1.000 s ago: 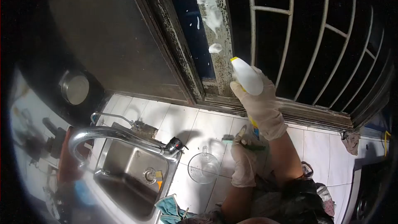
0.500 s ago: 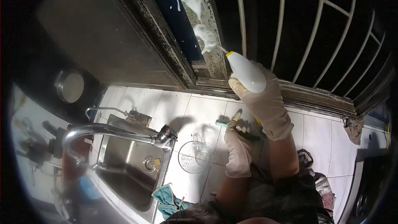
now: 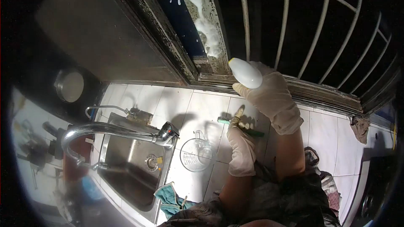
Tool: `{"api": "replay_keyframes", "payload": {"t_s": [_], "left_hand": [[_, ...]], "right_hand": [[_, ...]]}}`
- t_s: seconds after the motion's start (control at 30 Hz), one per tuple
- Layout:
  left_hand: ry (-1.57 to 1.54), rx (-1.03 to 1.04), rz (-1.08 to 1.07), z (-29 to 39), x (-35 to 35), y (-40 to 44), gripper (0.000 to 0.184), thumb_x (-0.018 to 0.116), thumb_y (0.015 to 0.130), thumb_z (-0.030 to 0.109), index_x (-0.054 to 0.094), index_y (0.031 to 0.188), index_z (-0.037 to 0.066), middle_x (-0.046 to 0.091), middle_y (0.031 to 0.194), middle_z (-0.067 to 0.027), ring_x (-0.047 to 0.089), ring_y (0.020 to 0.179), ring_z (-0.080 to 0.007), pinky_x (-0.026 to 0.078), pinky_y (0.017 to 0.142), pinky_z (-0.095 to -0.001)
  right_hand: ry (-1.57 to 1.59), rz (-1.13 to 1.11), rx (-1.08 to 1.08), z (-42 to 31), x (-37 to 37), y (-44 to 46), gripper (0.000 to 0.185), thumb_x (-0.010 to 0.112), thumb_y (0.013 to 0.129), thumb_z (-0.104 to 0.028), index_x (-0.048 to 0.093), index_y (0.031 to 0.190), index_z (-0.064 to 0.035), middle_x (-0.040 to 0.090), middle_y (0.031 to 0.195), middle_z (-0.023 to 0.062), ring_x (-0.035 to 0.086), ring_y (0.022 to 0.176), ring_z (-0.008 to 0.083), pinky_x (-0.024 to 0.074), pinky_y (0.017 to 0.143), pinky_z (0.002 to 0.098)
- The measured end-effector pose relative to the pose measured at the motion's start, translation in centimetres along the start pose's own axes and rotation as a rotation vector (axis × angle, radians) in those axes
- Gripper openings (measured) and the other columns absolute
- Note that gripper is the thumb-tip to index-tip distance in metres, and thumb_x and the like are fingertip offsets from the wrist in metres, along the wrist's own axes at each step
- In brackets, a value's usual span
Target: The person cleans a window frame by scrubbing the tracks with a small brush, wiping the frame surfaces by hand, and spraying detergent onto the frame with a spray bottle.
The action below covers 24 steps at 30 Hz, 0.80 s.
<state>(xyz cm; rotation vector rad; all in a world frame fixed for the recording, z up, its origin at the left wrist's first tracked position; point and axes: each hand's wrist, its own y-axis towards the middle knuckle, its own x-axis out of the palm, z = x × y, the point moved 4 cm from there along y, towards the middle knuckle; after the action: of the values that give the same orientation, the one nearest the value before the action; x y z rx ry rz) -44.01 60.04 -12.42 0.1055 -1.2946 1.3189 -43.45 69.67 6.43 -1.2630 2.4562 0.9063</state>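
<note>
My right hand [image 3: 274, 98], in a pale glove, is wrapped round a white spray bottle [image 3: 246, 74] with a yellow nozzle tip, held near the window frame [image 3: 227, 77]. White foam [image 3: 206, 29] runs down the worn, stained strip of the frame beyond the nozzle. Lower down, over the white tiles, my gloved left hand [image 3: 241, 147] is closed around a slim green tool [image 3: 223, 120]. The tool sticks out on both sides of the fingers, and its kind cannot be made out.
A glass measuring jug [image 3: 196, 155] stands on the tiles beside the steel sink [image 3: 126, 176]. A chrome faucet [image 3: 105, 129] arches over the basin. Teal cloth [image 3: 170, 199] lies at its front edge. Metal bars [image 3: 284, 21] cover the window, and a brown rag [image 3: 360, 129] hangs at right.
The spray bottle has tilted and drawn slightly back from the frame, and the stream from its nozzle has stopped. The foam has slid down. My left hand has shifted a little.
</note>
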Motion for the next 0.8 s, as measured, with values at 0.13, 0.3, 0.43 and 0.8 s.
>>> {"api": "replay_keyframes", "payload": {"t_s": [0.13,0.3,0.43,0.8], "left_hand": [[-0.059,-0.058,-0.115,-0.2,-0.1,0.4,0.02,0.047,0.093,0.021,0.061,0.098,0.007,0.059,0.085,-0.0004,0.054,0.074,-0.0143,0.045,0.072,-0.0295],[-0.052,-0.161,0.136,0.1,0.9,-2.2,0.017,0.048,0.093,0.018,0.061,0.096,0.008,0.058,0.078,0.0019,0.052,0.065,-0.0127,0.045,0.064,-0.0267],[0.017,0.075,-0.262,0.4,1.1,-2.8,0.019,0.048,0.093,0.019,0.062,0.1,0.007,0.061,0.085,0.0008,0.056,0.072,-0.0134,0.046,0.069,-0.0275],[-0.237,-0.19,-0.285,-1.7,-0.6,0.5,0.022,0.045,0.094,0.022,0.061,0.101,0.009,0.062,0.091,0.0014,0.057,0.077,-0.0122,0.047,0.073,-0.0278]], "right_hand": [[-0.061,0.011,-0.089,0.9,0.7,0.3,0.037,0.074,0.073,-0.028,0.063,0.101,-0.0075,0.066,0.089,0.0134,0.064,0.082,0.0319,0.0512,0.073,0.0389],[-0.237,0.047,-0.093,0.3,1.2,0.1,0.04,0.075,0.071,-0.029,0.062,0.101,-0.0073,0.066,0.088,0.0146,0.064,0.083,0.0333,0.0508,0.073,0.0405],[-0.201,0.035,-0.104,0.6,1.5,0.5,0.042,0.075,0.071,-0.029,0.061,0.103,-0.0072,0.066,0.087,0.0145,0.064,0.083,0.0333,0.051,0.073,0.0407],[-0.021,0.059,-0.159,-0.4,0.8,0.0,0.043,0.076,0.07,-0.027,0.061,0.107,-0.0094,0.067,0.089,0.0133,0.066,0.082,0.0313,0.052,0.073,0.0385]]}}
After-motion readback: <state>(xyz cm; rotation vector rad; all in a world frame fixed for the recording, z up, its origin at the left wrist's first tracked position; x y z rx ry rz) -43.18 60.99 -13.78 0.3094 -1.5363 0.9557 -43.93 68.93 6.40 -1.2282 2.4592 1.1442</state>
